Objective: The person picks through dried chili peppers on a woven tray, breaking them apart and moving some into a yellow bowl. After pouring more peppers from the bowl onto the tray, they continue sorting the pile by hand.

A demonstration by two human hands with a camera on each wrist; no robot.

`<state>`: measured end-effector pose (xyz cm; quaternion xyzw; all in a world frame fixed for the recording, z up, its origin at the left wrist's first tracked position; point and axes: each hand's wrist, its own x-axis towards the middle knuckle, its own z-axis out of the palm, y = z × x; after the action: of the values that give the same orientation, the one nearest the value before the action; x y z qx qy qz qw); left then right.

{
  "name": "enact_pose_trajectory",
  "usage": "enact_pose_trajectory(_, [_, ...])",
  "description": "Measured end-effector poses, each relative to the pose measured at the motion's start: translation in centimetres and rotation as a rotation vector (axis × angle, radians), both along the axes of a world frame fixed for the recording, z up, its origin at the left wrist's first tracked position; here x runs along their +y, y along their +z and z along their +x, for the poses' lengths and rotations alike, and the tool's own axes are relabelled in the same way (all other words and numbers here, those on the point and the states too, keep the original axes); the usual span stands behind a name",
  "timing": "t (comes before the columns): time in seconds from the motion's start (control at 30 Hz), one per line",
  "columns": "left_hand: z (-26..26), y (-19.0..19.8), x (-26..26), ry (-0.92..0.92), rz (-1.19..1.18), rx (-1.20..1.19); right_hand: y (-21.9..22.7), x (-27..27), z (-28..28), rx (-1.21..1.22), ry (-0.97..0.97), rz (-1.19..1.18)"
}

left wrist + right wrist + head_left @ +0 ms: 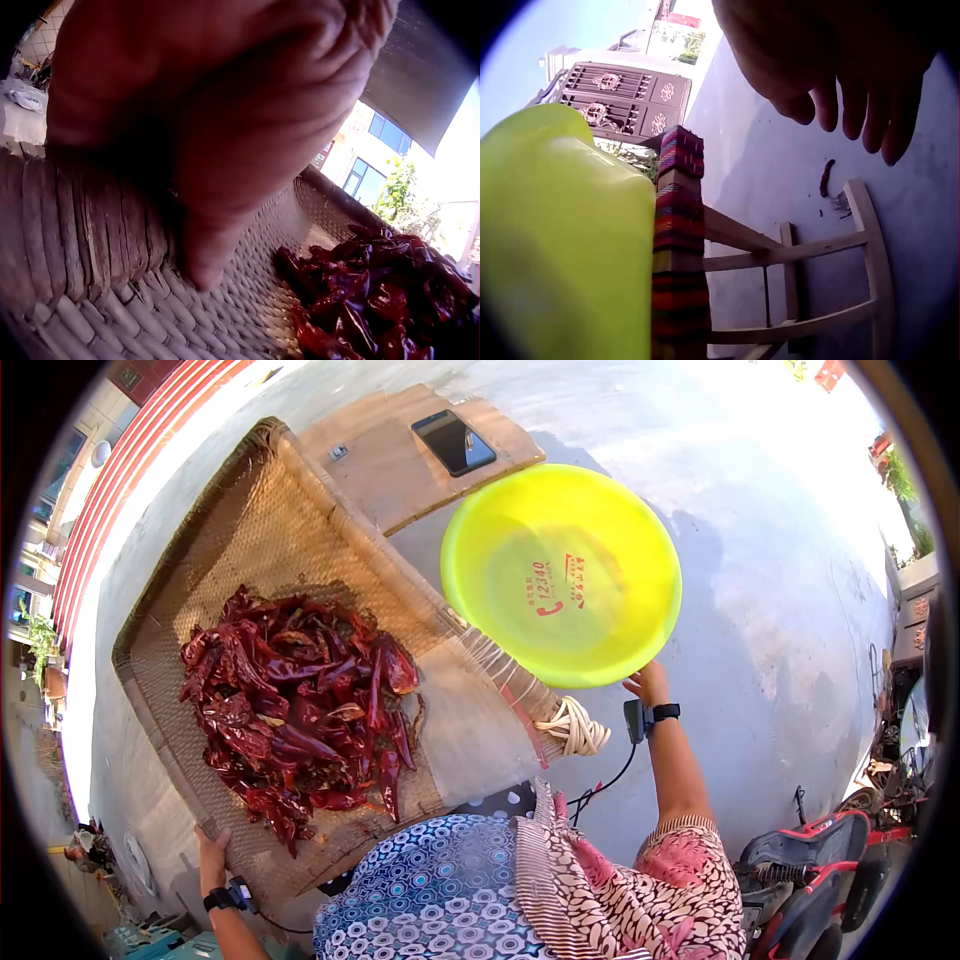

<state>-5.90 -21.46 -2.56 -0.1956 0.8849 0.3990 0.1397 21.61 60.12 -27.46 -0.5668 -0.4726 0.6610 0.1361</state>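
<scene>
A large woven tray (pixel 250 530) holds a heap of dried red chillies (pixel 300 705). My left hand (pixel 212 850) grips the tray's near-left rim. In the left wrist view the thumb (pixel 210 247) lies over the woven rim (pixel 67 225), with the chillies (pixel 375 292) further in. An empty yellow-green plastic basin (pixel 560 575) overlaps the tray's right corner. My right hand (pixel 648 682) is at the basin's near rim. In the right wrist view its fingers (pixel 847 90) hang loosely with nothing between them, beside the basin (pixel 555 240). I cannot tell if the thumb touches the rim.
A black phone (pixel 453 442) lies on a wooden board (pixel 380 470) beyond the tray. Under the tray stands a wooden frame (pixel 810 255) with a striped post (pixel 676 247). One chilli (pixel 826 177) lies on the concrete ground. A red scooter (pixel 810 860) is parked at my right.
</scene>
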Motion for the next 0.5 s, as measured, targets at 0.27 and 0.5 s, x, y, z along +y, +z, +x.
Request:
enact_pose_trajectory(0.27, [-0.1,0.9,-1.2,-0.060,-0.014,-0.121,-6.9,-1.5,-8.2,-0.352,0.555,0.248])
enact_pose_trajectory(0.5, [0.5,3.3,2.0,0.020,-0.062,-0.184,-11.8,-9.1,-9.1,-0.594,0.849,0.231])
